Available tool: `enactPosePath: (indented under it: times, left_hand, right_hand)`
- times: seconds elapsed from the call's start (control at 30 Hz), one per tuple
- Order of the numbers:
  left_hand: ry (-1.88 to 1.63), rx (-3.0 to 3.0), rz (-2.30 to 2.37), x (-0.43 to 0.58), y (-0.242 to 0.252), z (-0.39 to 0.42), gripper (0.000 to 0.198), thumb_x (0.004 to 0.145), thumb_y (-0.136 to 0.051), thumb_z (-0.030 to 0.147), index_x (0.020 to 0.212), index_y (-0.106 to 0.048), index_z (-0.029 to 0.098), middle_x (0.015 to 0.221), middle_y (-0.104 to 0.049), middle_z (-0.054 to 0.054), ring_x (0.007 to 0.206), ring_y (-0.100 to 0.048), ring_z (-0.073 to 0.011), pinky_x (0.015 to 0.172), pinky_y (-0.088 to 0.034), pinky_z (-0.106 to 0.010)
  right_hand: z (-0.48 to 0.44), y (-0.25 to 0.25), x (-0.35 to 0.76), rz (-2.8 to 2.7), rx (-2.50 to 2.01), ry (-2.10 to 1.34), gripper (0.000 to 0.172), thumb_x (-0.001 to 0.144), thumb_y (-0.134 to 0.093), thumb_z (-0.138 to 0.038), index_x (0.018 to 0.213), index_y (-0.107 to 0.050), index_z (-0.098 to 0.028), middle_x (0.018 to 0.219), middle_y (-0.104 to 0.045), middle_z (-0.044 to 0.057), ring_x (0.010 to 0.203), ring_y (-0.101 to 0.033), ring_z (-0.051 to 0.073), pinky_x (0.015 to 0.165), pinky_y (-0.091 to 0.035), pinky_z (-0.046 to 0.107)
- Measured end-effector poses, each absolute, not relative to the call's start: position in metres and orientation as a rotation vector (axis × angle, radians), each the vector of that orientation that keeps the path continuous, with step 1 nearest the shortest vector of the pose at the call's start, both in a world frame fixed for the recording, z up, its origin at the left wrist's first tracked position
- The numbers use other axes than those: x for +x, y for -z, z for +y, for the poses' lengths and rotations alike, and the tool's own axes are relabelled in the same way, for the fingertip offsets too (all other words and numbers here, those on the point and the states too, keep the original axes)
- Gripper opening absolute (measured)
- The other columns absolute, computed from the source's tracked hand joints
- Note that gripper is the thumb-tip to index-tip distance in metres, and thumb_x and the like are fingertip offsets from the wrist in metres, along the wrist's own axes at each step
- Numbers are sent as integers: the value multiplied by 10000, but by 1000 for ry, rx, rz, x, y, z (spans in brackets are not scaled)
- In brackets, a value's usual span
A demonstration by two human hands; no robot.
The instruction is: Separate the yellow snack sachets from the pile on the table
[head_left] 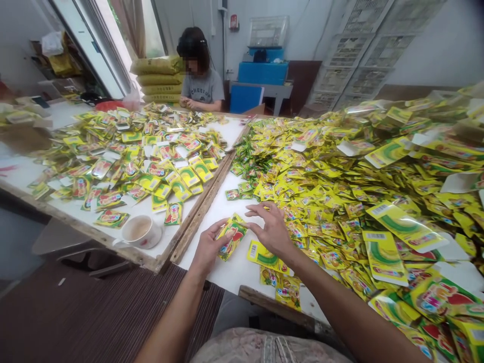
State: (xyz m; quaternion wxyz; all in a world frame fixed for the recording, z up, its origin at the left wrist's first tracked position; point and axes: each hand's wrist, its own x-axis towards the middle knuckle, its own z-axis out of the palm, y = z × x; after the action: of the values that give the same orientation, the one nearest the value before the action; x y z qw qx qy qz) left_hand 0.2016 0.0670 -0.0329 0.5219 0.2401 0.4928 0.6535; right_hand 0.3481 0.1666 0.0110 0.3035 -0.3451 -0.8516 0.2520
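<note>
Right table (215, 209): white-topped and wood-edged, bare in a strip along its left side.
Left table (83, 229): also white with a wooden edge, set close beside the first.
Sachet heap (317, 186): small yellow packets spread deep over most of the right table, with larger yellow-and-green packs scattered on top, mostly toward the right.
Pack pile (162, 151): yellow, green and red printed packs, jumbled over the middle of the left table.
Co-worker (204, 93): seated beyond the pack pile in a grey printed shirt, head bowed, hands together in front.
Yellow sacks (161, 83): stacked beside the co-worker, near the window.
Blue boxes (262, 73): against the back wall.
Left hand (209, 242): thumb on top and fingers beneath, clamped on one pack.
Right hand (272, 227): forefinger and thumb tips at that pack's upper end, the other fingers spread; whether the tips pinch it, I cannot tell at this blur.
Mug (145, 232): white, something pale brown inside, at the near right corner of the left table.
Held pack (231, 242): tilted above the bare strip of the right table, between the hands.
Green sachets (247, 156): a small cluster at the sachet heap's left edge.
</note>
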Motion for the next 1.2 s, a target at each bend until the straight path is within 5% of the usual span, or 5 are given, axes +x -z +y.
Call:
enactPosePath:
  times: [0.33,0.53,0.73,1.0,1.2]
  left_hand:
    - [-1538,481,1134,211,24,71,531,564,-800,260,1056,-632,156,870,-710,-41,706,-651,-156,701,-497,-265]
    - [-1454,596,1102,222,24,73,485,628,-762,346,1042,-604,147,825,-691,-46,689,-624,-142,679,-470,-258]
    - [-1134,889,1342,188,11,119,420,502,-811,404,742,-636,107,689,-637,-46,608,-573,-153,618,-461,-285]
    - [-2122,1164,1777,97,-95,176,719,659,-713,460,1278,-405,263,1287,-486,-90,1144,-494,-203,940,-403,-347]
    - [-1458,921,1705,179,-21,112,482,592,-725,507,863,-642,117,747,-652,-52,655,-608,-161,659,-479,-292]
  right_hand:
    - [150,-9,343,-2272,-929,-1142,310,746,-570,-214,1056,-567,-214,1051,-648,55,892,-603,198,903,-339,423]
    - [161,-1,354,-2030,-1079,-1420,437,703,-576,-313,1117,-504,-193,883,-665,51,784,-641,203,722,-475,338]
    - [178,2,380,-2038,-1083,-979,440,769,-521,-389,1168,-463,-213,964,-675,65,1039,-580,241,870,-449,401]
    - [159,2,438,-2428,-1061,-435,560,733,-613,-515,1188,-516,-204,1155,-608,129,1112,-503,307,907,-376,474]
    - [136,24,446,-2653,-1160,-477,513,755,-625,-383,1213,-521,-177,1099,-631,131,1042,-529,294,884,-364,458]
